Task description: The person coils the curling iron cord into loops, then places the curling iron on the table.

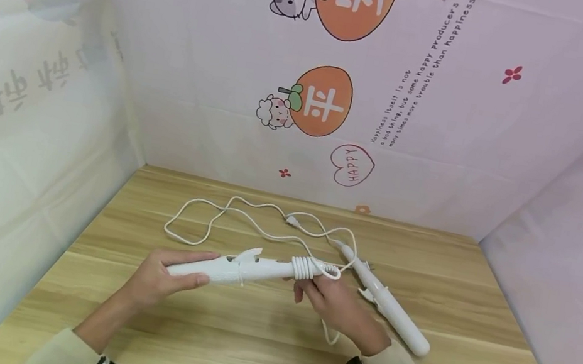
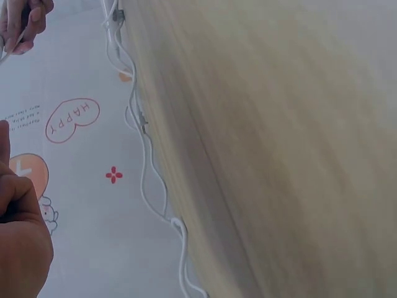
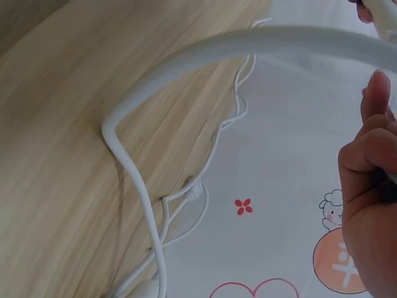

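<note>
A white curling iron (image 1: 266,270) is held nearly level above the table, its raised lever (image 1: 248,256) on top. My left hand (image 1: 153,278) grips one end, thumb in front and fingers behind. Several turns of white power cord (image 1: 303,268) are wound round the other end. There my right hand (image 1: 335,306) has curled fingers at the cord; part of its grip is hidden. A cord loop hangs below it, and cord crosses close to the lens in the right wrist view (image 3: 260,42). A second white curling iron (image 1: 396,316) lies slantwise on the table, right of my right hand.
Behind the hands, loose white cord (image 1: 177,234) lies in loops on the wooden table (image 1: 219,349), with a white plug (image 1: 293,222) among them. Printed white cloth (image 1: 218,68) stands at the back and both sides.
</note>
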A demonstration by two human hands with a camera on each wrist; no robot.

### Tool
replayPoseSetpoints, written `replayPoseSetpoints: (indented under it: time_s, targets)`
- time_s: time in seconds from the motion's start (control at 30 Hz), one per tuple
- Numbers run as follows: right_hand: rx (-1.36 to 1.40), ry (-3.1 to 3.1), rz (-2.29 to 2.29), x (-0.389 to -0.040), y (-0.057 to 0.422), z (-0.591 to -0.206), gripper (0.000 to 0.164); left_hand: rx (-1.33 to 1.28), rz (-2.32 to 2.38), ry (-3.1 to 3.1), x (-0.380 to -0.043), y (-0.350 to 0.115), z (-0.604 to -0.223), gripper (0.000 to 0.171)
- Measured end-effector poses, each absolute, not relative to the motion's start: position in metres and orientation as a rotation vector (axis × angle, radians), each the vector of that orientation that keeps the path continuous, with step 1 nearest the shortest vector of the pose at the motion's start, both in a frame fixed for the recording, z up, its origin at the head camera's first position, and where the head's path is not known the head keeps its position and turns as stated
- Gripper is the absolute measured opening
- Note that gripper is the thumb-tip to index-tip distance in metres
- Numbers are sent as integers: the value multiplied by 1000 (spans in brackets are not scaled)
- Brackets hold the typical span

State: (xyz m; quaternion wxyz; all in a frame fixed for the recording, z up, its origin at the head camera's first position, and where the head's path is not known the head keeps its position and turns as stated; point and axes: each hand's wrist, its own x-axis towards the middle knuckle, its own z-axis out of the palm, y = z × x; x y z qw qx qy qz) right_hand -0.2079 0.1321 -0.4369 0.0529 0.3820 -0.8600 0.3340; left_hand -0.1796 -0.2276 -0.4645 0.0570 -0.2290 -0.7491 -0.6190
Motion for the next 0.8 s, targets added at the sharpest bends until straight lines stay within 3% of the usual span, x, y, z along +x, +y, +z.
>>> replayPoseSetpoints:
  time_s: [0.63,0.8]
  targets:
    - [974,-2684,930,-197,130,-427,18,-488,-1326,-2282,-181,-222,-455,42]
    - [1039,-2628,795,-196,138,-411,14,-575,-1218,-2322,-184,-230,-458,42]
